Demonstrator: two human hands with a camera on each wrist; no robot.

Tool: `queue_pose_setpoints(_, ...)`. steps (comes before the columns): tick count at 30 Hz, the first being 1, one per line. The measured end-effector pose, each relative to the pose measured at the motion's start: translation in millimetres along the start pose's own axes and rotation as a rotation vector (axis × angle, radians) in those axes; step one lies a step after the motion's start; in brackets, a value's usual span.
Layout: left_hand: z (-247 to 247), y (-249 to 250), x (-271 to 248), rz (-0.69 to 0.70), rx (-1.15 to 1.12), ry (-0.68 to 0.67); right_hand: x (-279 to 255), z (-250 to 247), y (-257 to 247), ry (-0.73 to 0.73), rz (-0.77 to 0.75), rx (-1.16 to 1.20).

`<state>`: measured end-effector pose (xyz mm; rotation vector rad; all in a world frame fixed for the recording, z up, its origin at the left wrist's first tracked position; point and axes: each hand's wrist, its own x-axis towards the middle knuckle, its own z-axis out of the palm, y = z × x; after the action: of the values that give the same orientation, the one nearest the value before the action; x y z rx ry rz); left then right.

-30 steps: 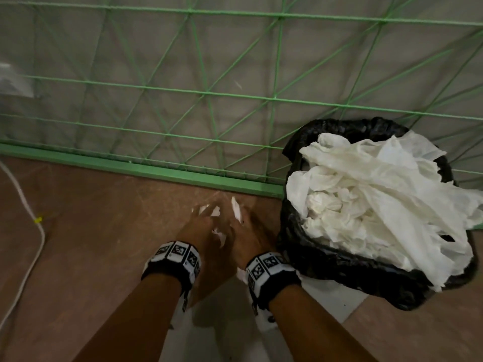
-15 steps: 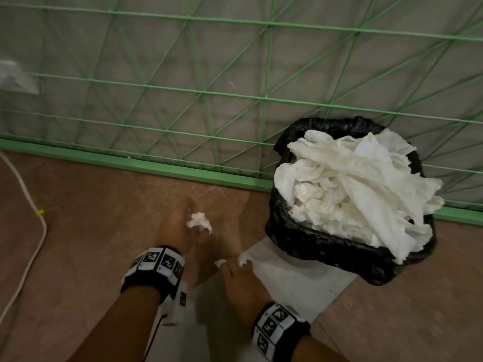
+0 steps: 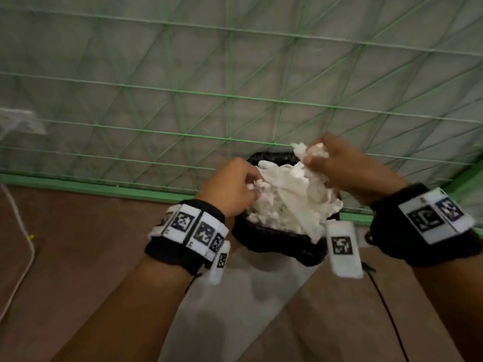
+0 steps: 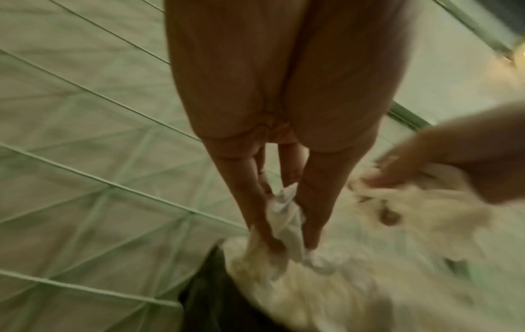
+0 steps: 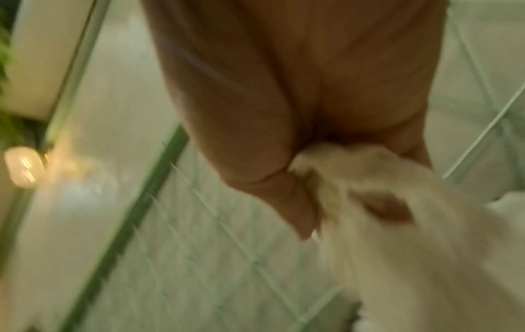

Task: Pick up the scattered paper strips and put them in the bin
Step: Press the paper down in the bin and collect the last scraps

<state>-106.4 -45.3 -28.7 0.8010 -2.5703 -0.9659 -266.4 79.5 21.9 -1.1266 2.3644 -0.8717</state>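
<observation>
Hands [image 3: 230, 186] with strips [image 3: 316, 150] over bin [image 3: 274, 246]

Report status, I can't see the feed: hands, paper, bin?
Left hand pinching paper scraps over the bin. Right hand gripping a paper wad above it. Bin heaped full; nothing blocking.

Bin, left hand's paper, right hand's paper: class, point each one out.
bin [image 3: 277, 248], head view, black front wall.
left hand's paper [image 4: 285, 219], left wrist view, crumpled strip between the fingers.
right hand's paper [image 3: 317, 150], head view, wad pinched at the fingertips.
</observation>
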Motion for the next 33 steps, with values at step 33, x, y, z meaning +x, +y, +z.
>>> queue_pose_setpoints(33, 102, 16, 33, 0.181, 0.606, -0.237, 1, -126, 95, -0.132, 0.159, 0.413)
